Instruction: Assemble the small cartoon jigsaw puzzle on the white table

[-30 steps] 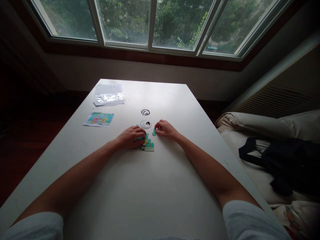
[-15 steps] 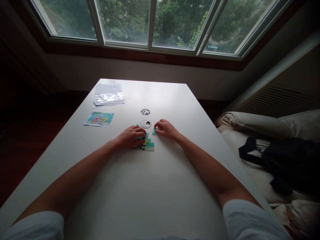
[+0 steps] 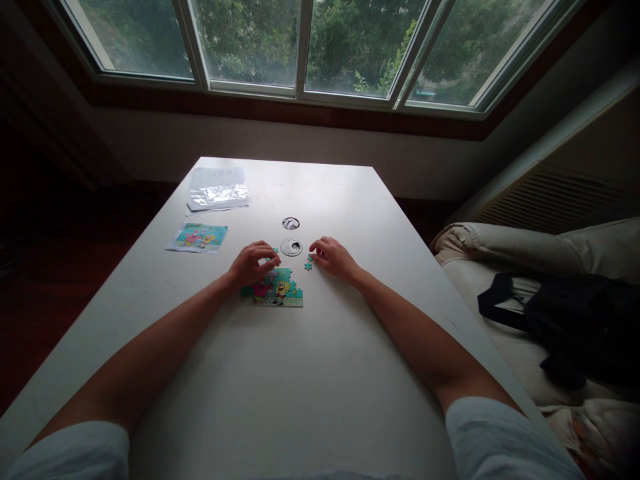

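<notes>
A partly joined cartoon jigsaw puzzle (image 3: 283,291) lies on the white table, with pink and yellow figures on teal. My left hand (image 3: 253,263) is over its upper left edge, fingers bent and a little apart, with nothing visible in them. Small loose teal pieces (image 3: 275,251) lie by its fingertips, partly hidden. To the right of the puzzle, my right hand (image 3: 332,256) rests with thumb and forefinger drawn together at a teal jigsaw piece (image 3: 310,257). Another loose piece (image 3: 308,266) lies just below it, apart from the puzzle.
Two round inserts (image 3: 291,247) are set in the table beyond my hands. A printed cartoon picture (image 3: 200,238) lies at the left, and papers in a clear sleeve (image 3: 218,189) lie behind it. A pale sofa (image 3: 500,243) with a dark bag (image 3: 575,327) stands at the right.
My left hand has lifted off the puzzle and moved up and left, uncovering the figures. The puzzle has shifted slightly left and towards me. My right hand has barely moved.
</notes>
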Motion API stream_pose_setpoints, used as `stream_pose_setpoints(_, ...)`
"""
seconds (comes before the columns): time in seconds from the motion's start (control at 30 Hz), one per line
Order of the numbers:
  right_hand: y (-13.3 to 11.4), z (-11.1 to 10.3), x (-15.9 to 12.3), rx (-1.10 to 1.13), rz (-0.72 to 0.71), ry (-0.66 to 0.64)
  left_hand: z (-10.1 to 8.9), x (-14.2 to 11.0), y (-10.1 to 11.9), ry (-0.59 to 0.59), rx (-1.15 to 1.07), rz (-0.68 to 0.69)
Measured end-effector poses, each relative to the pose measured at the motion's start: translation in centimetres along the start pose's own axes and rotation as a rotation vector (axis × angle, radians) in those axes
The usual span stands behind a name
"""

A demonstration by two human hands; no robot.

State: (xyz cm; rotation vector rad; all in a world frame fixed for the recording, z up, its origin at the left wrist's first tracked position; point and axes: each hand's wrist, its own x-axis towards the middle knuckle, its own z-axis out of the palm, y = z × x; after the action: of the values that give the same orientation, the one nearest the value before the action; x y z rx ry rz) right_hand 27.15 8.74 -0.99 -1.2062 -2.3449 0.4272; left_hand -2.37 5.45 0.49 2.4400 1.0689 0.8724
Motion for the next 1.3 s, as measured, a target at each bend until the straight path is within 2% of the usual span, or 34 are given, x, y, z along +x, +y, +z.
stream_pose_setpoints(0.1, 0.0, 0.1, 0.0, 0.0, -0.018, 0.007, -0.3, -0.1, -1.5, 0.173, 0.133, -0.169)
stream_pose_setpoints(0.2, 0.0, 0.2, 0.0, -0.004, -0.028, 0.01, -0.4, -0.3, -2.7, 0.207, 0.24, -0.251)
stream_pose_setpoints(0.47, -0.1, 0.1, 0.0, -0.006, -0.03, 0.007, 0.1, -0.5, -2.9, 0.11, 0.266, -0.226)
stream_pose_setpoints(0.77, 0.0, 0.1, 0.0, -0.007, -0.032, 0.003, -0.5, -0.5, -3.4, -0.007, 0.175, -0.179)
stream_pose_setpoints(1.3, -0.1, 0.1, 0.0, -0.018, -0.043, -0.001, -1.2, -0.3, -3.9, -0.088, 0.089, -0.126)
